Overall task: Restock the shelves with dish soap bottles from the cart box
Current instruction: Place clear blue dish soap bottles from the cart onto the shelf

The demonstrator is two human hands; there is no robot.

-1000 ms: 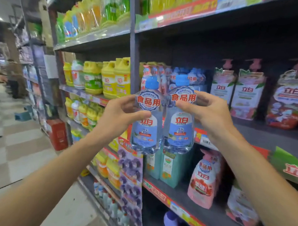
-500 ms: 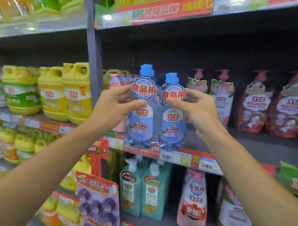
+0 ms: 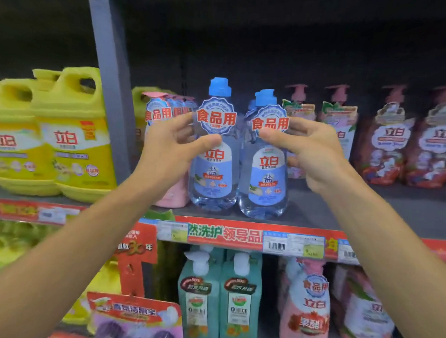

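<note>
Now two blue-capped dish soap bottles point(image 3: 215, 153) stand, or nearly stand, at the front edge of the shelf point(image 3: 316, 210), left hand point(image 3: 172, 152) and right hand point(image 3: 311, 151) each gripping one's neck, so release is left, with the cart box unseen.

Clear glossy plastic bottles point(image 3: 213, 168) stand on matt grey shelf point(image 3: 367, 211).

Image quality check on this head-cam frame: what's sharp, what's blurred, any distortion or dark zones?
Head view: the two blue-capped bottles and the left hand and right hand gripping them are fairly sharp; the yellow jugs at the left edge smear softly; the wide lens bows the shelf edge; the shelf recess above lies in deep shadow.
</note>
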